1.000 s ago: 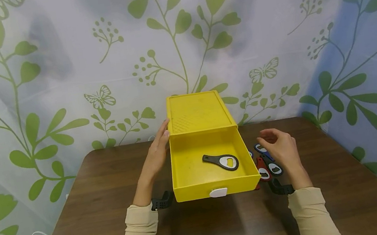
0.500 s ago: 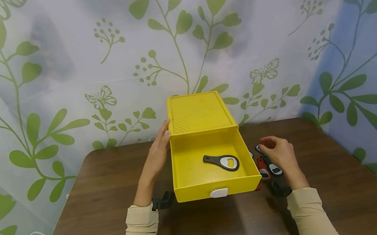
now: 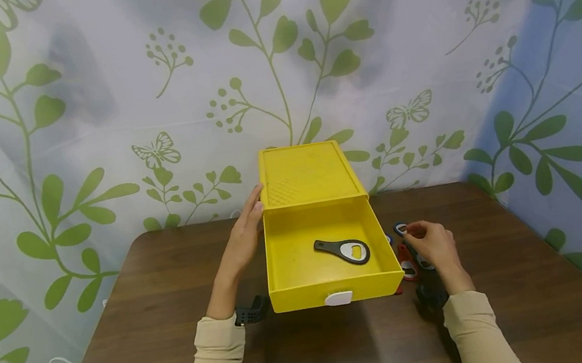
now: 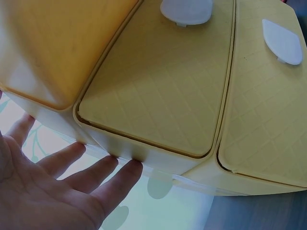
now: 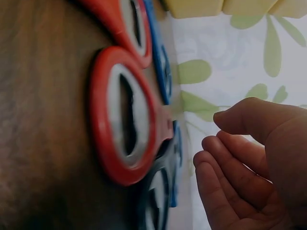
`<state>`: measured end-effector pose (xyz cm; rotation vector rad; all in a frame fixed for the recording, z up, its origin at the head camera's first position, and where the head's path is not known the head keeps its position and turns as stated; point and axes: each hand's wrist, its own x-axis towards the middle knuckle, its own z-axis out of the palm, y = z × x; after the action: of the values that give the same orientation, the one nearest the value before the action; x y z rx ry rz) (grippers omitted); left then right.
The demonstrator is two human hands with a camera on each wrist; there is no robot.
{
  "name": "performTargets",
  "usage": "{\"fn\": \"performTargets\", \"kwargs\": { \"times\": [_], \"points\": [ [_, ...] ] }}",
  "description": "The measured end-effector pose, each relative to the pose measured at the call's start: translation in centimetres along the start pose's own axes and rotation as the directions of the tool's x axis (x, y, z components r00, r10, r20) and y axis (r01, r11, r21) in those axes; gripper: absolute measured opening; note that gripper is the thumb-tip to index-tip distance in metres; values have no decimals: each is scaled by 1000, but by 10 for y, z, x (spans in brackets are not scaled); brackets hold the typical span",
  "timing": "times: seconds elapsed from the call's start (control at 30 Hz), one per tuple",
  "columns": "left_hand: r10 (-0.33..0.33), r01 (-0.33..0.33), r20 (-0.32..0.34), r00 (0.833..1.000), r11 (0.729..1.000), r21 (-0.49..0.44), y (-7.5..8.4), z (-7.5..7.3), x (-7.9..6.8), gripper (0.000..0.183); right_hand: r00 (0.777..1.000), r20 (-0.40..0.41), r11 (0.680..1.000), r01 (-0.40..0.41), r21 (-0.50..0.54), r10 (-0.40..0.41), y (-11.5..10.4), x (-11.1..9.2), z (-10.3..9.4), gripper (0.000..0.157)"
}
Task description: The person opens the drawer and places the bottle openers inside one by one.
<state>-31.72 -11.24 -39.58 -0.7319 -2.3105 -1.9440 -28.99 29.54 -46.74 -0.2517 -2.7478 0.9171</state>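
Observation:
The fingers of my left hand (image 3: 240, 242) are spread and nearly straight, their tips touching the side of a yellow drawer box (image 3: 307, 173). Its top drawer (image 3: 291, 298) is pulled out, and a black bottle opener (image 3: 337, 250) lies inside. To the right of the box, my right hand (image 3: 435, 248) hovers over a group of bottle openers on the table. Among them are a red opener (image 5: 98, 120), a dark opener (image 5: 165, 167) and a blue opener (image 3: 401, 228). A gap shows between thumb and fingers in the right wrist view, with nothing held; the hand partly hides the openers.
Two closed drawer fronts (image 4: 158, 91) with white tabs (image 4: 187, 10) show in the left wrist view. The box stands on a brown wooden table (image 3: 180, 273). Behind it hangs a leaf-patterned cloth (image 3: 171, 99). A dark strap (image 3: 433, 298) is at my right wrist.
My right hand has lowered towards the openers and shifted slightly, now covering more of the dark one. The left hand, the box and the opener in the drawer stay as they were.

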Motion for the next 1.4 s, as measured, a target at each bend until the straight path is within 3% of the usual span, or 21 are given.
{"fn": "performTargets", "kwargs": {
  "times": [0.53,0.93,1.4],
  "points": [
    [3,-3,-1,1000,1000,11,2,0,1,57,997,33,997,-64,-33,66,12,2,8,38],
    [6,-6,-4,1000,1000,-1,4,1,1,57,998,44,996,-38,-79,42,12,4,10,37],
    [-9,10,-7,1000,1000,11,-1,1,-1,56,1000,-5,997,-19,-73,19,14,1,10,32]
  ]
}}
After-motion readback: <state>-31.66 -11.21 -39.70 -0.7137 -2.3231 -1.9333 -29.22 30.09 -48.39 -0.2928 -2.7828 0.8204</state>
